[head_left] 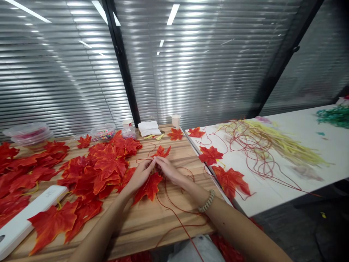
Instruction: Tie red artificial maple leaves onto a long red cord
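My left hand and my right hand meet above the wooden table, fingertips pinched together. A thin red cord runs up to the pinch, and a small loop of it sticks out left of my fingers. Just under my hands hangs or lies a red artificial maple leaf; whether my fingers also grip its stem is hidden. Another maple leaf shows right behind the fingertips. Both hands are closed, and the exact spot where they hold the cord is covered by the fingers.
Piles of red leaves cover the left side, beside a white power bank. Bead tubs and a paper cup stand at the back. Tangled red cord and yellow strands lie on the white table.
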The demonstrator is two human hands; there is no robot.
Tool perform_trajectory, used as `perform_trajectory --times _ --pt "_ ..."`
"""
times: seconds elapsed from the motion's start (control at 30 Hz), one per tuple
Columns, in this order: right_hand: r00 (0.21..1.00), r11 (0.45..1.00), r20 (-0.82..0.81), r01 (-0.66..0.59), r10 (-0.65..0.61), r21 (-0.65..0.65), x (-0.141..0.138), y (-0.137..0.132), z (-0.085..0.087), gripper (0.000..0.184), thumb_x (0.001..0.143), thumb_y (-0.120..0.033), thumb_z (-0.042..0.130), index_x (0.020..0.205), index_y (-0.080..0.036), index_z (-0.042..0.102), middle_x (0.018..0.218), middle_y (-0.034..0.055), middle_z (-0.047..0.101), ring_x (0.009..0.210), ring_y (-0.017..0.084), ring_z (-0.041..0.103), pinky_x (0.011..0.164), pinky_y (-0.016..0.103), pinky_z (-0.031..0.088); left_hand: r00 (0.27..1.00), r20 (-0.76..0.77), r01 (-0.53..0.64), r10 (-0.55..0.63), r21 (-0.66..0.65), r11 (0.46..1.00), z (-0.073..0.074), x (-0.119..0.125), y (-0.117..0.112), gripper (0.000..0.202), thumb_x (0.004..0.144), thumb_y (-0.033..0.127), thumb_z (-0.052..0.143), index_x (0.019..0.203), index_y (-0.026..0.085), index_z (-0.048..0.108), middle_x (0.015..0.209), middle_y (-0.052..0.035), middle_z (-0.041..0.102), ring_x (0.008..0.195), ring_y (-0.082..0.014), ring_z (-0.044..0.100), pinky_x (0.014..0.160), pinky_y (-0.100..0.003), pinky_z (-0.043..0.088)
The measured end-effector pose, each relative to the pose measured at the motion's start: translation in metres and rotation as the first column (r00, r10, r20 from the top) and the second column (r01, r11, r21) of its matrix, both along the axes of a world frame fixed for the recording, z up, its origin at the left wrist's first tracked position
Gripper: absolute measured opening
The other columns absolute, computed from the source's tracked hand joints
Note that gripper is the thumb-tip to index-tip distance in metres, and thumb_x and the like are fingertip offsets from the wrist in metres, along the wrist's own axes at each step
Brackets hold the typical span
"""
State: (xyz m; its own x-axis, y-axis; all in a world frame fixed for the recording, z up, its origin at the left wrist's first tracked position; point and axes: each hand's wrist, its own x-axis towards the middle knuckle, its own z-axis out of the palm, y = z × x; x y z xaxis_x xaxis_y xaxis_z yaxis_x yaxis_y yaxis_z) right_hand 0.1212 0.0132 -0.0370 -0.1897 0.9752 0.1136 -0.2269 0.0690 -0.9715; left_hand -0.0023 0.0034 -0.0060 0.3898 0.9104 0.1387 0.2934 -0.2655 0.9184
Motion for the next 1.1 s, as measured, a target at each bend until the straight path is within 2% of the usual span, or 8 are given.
perform_trajectory --times 0.27,0.57,0.77,0.9,1.1 --pt "0.999 1.000 -0.034 -0.013 0.013 -0.012 -0.001 0.000 0.000 0.018 0.077 -0.030 0.046 0.069 -0.017 0.055 0.069 -0.0010 0.051 0.066 0.010 0.044 0.063 0.022 0.034 1.000 -0.029 0.006 -0.006 0.024 1.000 0.002 0.001 -0.001 0.036 0.083 0.044 0.039 0.071 0.013 0.053 0.068 -0.0013 0.053 0.066 -0.0145 0.047 0.064 -0.025 0.037" --pt "1.000 1.000 -0.025 0.005 -0.006 -0.016 0.000 -0.003 0.004 0.016 0.078 -0.029 0.047 0.070 -0.017 0.055 0.071 -0.0009 0.053 0.069 0.010 0.046 0.064 0.021 0.035 0.999 -0.036 -0.022 0.023 0.024 0.999 0.006 0.000 -0.004 0.034 0.082 0.044 0.041 0.070 0.014 0.053 0.068 -0.0010 0.053 0.068 -0.0151 0.049 0.065 -0.024 0.038" --pt "0.998 1.000 -0.060 -0.014 0.013 -0.017 -0.002 -0.003 0.006 0.018 0.080 -0.029 0.046 0.069 -0.016 0.053 0.062 -0.0026 0.049 0.056 0.008 0.043 0.051 0.018 0.033 0.997 0.077 -0.027 0.026 0.018 0.999 0.011 0.002 -0.004 0.032 0.078 0.042 0.049 0.067 0.013 0.058 0.064 -0.0015 0.057 0.063 -0.0142 0.052 0.061 -0.023 0.040" --pt "0.992 0.996 -0.093 -0.091 0.090 -0.002 -0.003 -0.005 0.010 0.023 0.083 -0.036 0.043 0.070 -0.017 0.048 0.052 -0.0053 0.043 0.045 0.008 0.043 0.042 0.018 0.032 0.984 0.171 -0.054 0.057 -0.021 0.998 0.011 0.003 -0.003 0.030 0.072 0.043 0.056 0.068 0.013 0.061 0.059 -0.0021 0.060 0.059 -0.0149 0.055 0.060 -0.024 0.042" --pt "0.991 0.987 -0.033 -0.128 0.131 0.097 -0.001 -0.011 0.020 0.036 0.083 -0.046 0.042 0.063 -0.017 0.044 0.048 -0.0037 0.047 0.042 0.008 0.043 0.042 0.019 0.033 0.960 0.227 -0.160 0.164 -0.036 0.986 0.014 0.002 -0.002 0.034 0.063 0.047 0.064 0.063 0.013 0.063 0.052 -0.0029 0.061 0.049 -0.0140 0.054 0.053 -0.023 0.043"
